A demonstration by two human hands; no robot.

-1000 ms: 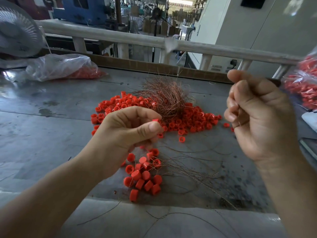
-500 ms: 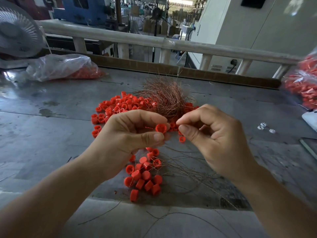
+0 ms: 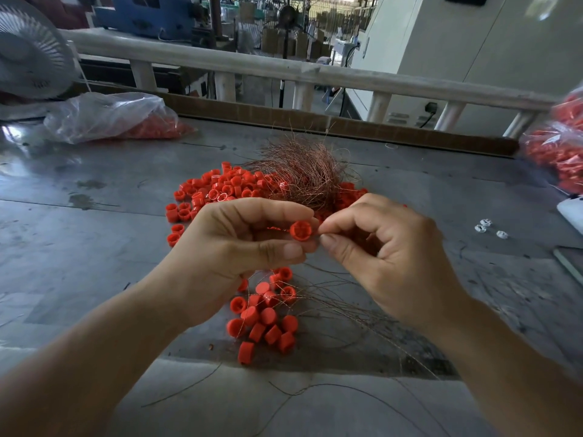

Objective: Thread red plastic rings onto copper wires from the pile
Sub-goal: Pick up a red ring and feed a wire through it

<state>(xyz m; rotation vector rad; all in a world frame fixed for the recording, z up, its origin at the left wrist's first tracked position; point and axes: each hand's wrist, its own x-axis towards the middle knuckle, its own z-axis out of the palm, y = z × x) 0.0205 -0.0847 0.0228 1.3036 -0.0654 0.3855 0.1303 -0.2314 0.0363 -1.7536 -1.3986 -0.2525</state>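
Above the middle of the table (image 3: 94, 247), a red ring (image 3: 300, 231) sits between the thumb and forefinger of the left hand (image 3: 233, 247), which grip it with its hollow side turned toward me. Touching the ring's right edge, the right hand (image 3: 388, 250) pinches a fine copper wire (image 3: 319, 232) between thumb and forefinger, the other fingers curled; I cannot tell whether the wire has entered the ring. Behind both hands lies the pile of rings (image 3: 220, 190), with a wire bundle (image 3: 303, 175) resting on its far right part. Beneath the hands, a smaller cluster of rings (image 3: 265, 316) lies among loose wires (image 3: 347, 298) that trail toward the near right. At far left I see a plastic bag (image 3: 110, 118) of red pieces before a fan (image 3: 28, 58); a second bag (image 3: 558, 152) stands at the right edge, near three white bits (image 3: 487, 227).
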